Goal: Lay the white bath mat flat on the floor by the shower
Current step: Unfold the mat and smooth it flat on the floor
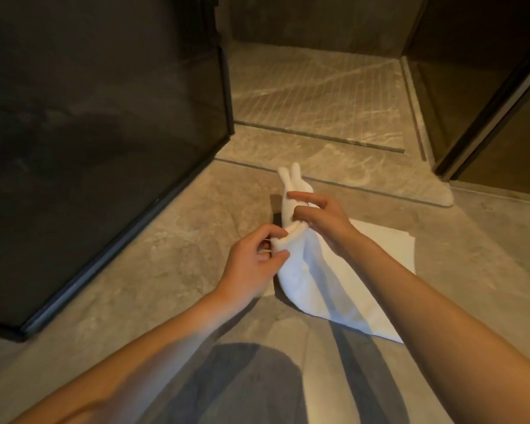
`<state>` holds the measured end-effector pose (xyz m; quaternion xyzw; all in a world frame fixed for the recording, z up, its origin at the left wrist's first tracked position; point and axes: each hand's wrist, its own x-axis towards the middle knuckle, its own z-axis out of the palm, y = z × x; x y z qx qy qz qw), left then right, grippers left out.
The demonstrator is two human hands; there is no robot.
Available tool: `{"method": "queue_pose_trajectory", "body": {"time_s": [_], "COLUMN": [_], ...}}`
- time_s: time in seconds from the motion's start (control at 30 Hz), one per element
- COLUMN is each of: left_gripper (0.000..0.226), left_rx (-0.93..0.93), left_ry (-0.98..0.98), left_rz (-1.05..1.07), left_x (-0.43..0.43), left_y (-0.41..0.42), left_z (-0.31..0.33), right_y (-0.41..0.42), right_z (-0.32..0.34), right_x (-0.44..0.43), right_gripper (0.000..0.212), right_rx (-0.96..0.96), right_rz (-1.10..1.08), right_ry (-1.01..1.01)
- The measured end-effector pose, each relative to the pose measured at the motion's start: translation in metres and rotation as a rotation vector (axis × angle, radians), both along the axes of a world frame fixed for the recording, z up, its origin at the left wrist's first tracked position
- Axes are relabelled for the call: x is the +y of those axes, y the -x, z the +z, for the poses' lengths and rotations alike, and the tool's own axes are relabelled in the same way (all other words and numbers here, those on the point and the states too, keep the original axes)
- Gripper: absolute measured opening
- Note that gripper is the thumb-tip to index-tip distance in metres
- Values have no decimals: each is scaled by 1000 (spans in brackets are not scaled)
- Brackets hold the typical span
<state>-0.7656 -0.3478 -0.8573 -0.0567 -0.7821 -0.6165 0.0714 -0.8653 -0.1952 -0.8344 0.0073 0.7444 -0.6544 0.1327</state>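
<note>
Two pinching grips, left hand [254, 260] and right hand [322, 218], hold the bunched white bath mat [318, 289] up.

White bath mat [318, 280], veined beige floor [153, 270]

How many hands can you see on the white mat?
2. The left hand pinches the bath mat at its bunched edge; the right hand grips it just beyond, nearer the shower. No others visible.

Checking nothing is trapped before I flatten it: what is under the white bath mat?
Only beige stone floor shows around the white terry bath mat, held bunched by the left hand and right hand. Its right part lies flat; the floor beneath is covered.
</note>
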Motion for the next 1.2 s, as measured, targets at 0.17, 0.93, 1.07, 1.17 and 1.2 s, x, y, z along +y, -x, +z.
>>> {"method": "queue_pose_trajectory", "body": {"time_s": [0.17, 0.93, 1.07, 1.17, 1.2], "left_gripper": [28, 56, 56, 61, 65], "left_rx": [-100, 14, -29, -189, -261], "left_ry": [175, 1194, 1192, 1170, 1161], "left_rz": [57, -206, -197, -83, -62], "left_x": [-44, -32, -28, -9, 1], "left_y": [-15, 52, 48, 18, 1], "left_z": [-25, -112, -105, -99, -97], "right_y": [-17, -57, -54, -36, -28], "right_z": [-41, -134, -133, -124, -117], "right_x": [-51, 19, 19, 41, 51], "right_gripper": [40, 61, 62, 61, 60], "right_rx": [-69, 296, 292, 444, 510], "right_rz": [-26, 117, 171, 411, 533], "right_ry": [-17, -1271, -1277, -1246, -1238]}}
